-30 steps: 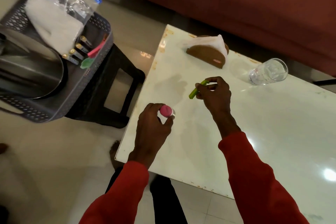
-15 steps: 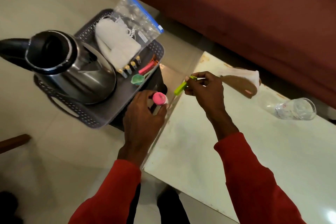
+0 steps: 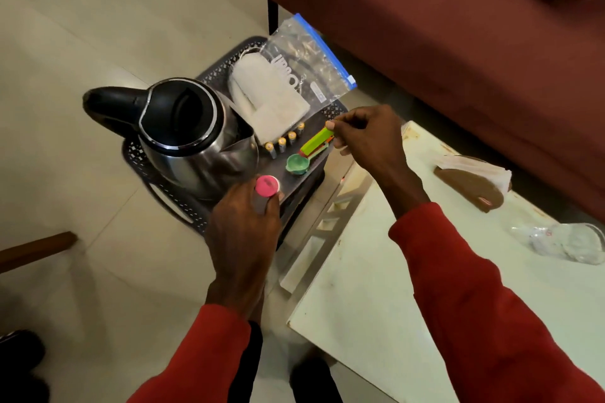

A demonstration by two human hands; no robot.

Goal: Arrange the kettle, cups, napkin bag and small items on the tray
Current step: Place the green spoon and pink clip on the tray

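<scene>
Over the dark tray [image 3: 170, 203], crowded by the kettle [image 3: 190, 137] and napkin bag [image 3: 288, 75], each grip is curled tight: left hand [image 3: 242, 232] round a pink-capped bottle [image 3: 267, 186], right hand [image 3: 366, 137] pinching a green stick [image 3: 316, 141]. Released carelessly, either could scatter the batteries [image 3: 284, 142] or green spoon [image 3: 296, 163].

Both hands (items held) now above tray [image 3: 157, 186]

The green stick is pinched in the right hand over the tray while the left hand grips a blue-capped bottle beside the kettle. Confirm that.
One detail is off: the cap is pink, not blue. The head view shows the left hand gripping the pink-capped bottle beside the kettle, while the right hand pinches the green stick over the tray.
</scene>
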